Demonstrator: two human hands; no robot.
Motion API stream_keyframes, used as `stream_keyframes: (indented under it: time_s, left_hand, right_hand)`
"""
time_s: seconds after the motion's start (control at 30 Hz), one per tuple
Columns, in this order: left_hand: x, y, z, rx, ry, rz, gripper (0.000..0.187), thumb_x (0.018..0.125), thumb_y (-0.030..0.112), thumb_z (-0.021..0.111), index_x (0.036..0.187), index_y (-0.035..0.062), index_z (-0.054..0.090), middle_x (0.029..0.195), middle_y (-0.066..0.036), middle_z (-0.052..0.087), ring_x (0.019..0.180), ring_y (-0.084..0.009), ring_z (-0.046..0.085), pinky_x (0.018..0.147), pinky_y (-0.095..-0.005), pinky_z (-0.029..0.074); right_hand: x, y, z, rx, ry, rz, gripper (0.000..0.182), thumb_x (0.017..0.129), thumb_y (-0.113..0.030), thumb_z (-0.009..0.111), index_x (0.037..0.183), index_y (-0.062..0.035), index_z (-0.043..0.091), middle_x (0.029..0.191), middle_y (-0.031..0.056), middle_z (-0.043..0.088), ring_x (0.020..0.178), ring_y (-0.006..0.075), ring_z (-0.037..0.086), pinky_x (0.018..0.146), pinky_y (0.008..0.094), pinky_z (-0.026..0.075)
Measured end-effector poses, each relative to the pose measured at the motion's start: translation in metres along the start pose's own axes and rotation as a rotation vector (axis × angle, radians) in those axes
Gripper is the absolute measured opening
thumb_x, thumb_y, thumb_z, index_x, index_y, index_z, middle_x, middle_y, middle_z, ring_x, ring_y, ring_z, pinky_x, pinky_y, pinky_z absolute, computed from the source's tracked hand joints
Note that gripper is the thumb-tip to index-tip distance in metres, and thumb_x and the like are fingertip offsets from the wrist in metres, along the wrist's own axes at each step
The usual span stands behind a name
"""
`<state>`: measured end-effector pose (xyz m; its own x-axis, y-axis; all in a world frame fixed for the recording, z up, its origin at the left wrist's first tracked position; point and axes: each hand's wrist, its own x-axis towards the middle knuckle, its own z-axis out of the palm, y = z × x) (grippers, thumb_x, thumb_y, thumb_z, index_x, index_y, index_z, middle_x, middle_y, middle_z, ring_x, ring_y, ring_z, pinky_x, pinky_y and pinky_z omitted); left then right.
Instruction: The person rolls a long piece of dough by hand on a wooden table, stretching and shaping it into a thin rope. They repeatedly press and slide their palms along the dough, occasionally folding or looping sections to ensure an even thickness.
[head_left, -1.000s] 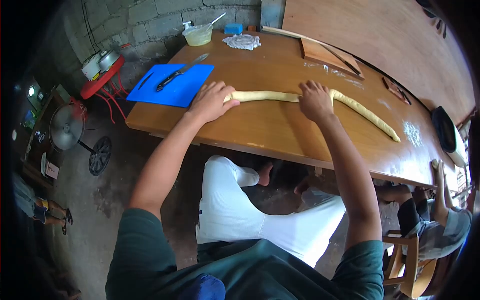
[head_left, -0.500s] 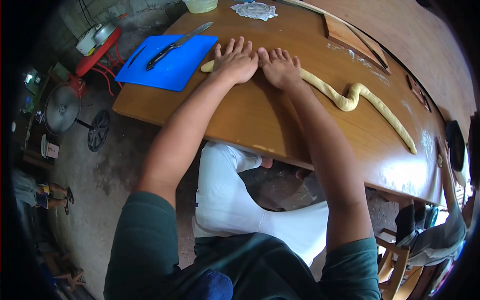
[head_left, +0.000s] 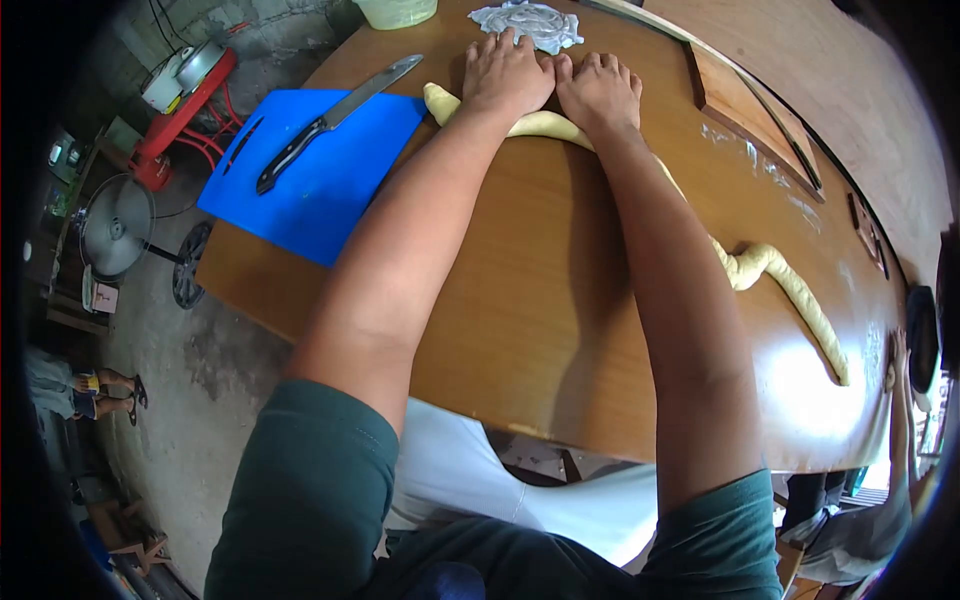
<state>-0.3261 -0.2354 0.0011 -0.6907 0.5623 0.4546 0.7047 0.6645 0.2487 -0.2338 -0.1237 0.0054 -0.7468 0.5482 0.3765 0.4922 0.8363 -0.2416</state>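
A long pale-yellow dough rope (head_left: 552, 124) lies across the wooden table. Its left end pokes out beside my left wrist, and its right part runs behind my right forearm, bends in a kink, then trails toward the right edge. My left hand (head_left: 508, 76) is stretched flat, palm down, over the far side of the rope's left part. Close beside it, my right hand (head_left: 602, 92) also lies palm down with fingers extended, thumbs nearly touching. The dough shows between my wrists; contact under the palms is hidden.
Left of my hands, a black-handled knife (head_left: 335, 125) rests on a blue cutting board (head_left: 340, 205). Beyond are a crumpled whitish cloth (head_left: 530, 24) and a pale tub (head_left: 397, 10). Wooden boards (head_left: 745, 110) lie at the far right. Another person's arm (head_left: 899, 410) reaches onto the table's right end.
Both my hands have slid forward, away from me, and the dough's left part has rolled that way and now shows on the near side of my hands. The view has shifted too.
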Motion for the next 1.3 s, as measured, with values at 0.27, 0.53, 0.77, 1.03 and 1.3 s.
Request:
stream_keyframes:
  time_s: [0.27, 0.53, 0.77, 1.03, 1.3]
  left_hand:
    - [0.016, -0.004, 0.011, -0.007, 0.048, 0.093, 0.041, 0.104, 0.034, 0.049, 0.124, 0.0046, 0.070, 0.136, -0.016, 0.068, 0.129, -0.0347, 0.062, 0.112, -0.0501, 0.047]
    - [-0.062, 0.010, -0.037, 0.110, -0.147, 0.020, 0.054, 0.105, 0.041, 0.045, 0.151, 0.0171, 0.059, 0.165, -0.011, 0.048, 0.156, -0.0308, 0.040, 0.126, -0.0613, 0.030]
    - [-0.139, 0.025, -0.096, 0.163, -0.470, -0.075, 0.068, 0.111, 0.056, 0.027, 0.172, 0.0267, 0.027, 0.180, -0.005, 0.022, 0.164, -0.0371, 0.022, 0.131, -0.0666, 0.010]
    - [-0.226, 0.005, -0.145, -0.002, -0.302, 0.323, 0.053, 0.106, 0.034, 0.053, 0.153, 0.0131, 0.058, 0.150, -0.014, 0.062, 0.143, -0.0331, 0.054, 0.121, -0.0521, 0.034]
    - [-0.241, -0.058, -0.169, -0.206, -0.126, 0.418, 0.035, 0.099, 0.013, 0.064, 0.133, 0.0096, 0.070, 0.126, -0.013, 0.072, 0.125, -0.0347, 0.064, 0.107, -0.0471, 0.049]
  right_hand:
    - [0.020, 0.003, 0.008, 0.005, 0.062, -0.124, 0.055, 0.108, -0.044, 0.040, 0.129, -0.0022, 0.068, 0.136, 0.0186, 0.066, 0.132, 0.0343, 0.060, 0.113, 0.0504, 0.044]
    - [-0.052, -0.007, -0.035, 0.022, -0.171, -0.043, 0.062, 0.104, -0.049, 0.038, 0.143, -0.0078, 0.062, 0.152, 0.0164, 0.056, 0.146, 0.0304, 0.049, 0.120, 0.0506, 0.038]
    - [-0.127, -0.008, -0.070, 0.005, -0.369, -0.095, 0.071, 0.109, -0.056, 0.027, 0.166, -0.0159, 0.040, 0.176, 0.0097, 0.031, 0.163, 0.0286, 0.026, 0.133, 0.0533, 0.020]
    - [-0.216, 0.036, -0.108, 0.010, -0.105, -0.395, 0.053, 0.108, -0.054, 0.051, 0.130, -0.0084, 0.066, 0.139, 0.0145, 0.068, 0.137, 0.0333, 0.059, 0.114, 0.0474, 0.045]
    - [-0.249, 0.069, -0.151, -0.198, -0.091, -0.429, 0.036, 0.107, -0.045, 0.058, 0.120, -0.0130, 0.069, 0.120, 0.0092, 0.074, 0.120, 0.0289, 0.069, 0.105, 0.0445, 0.052]
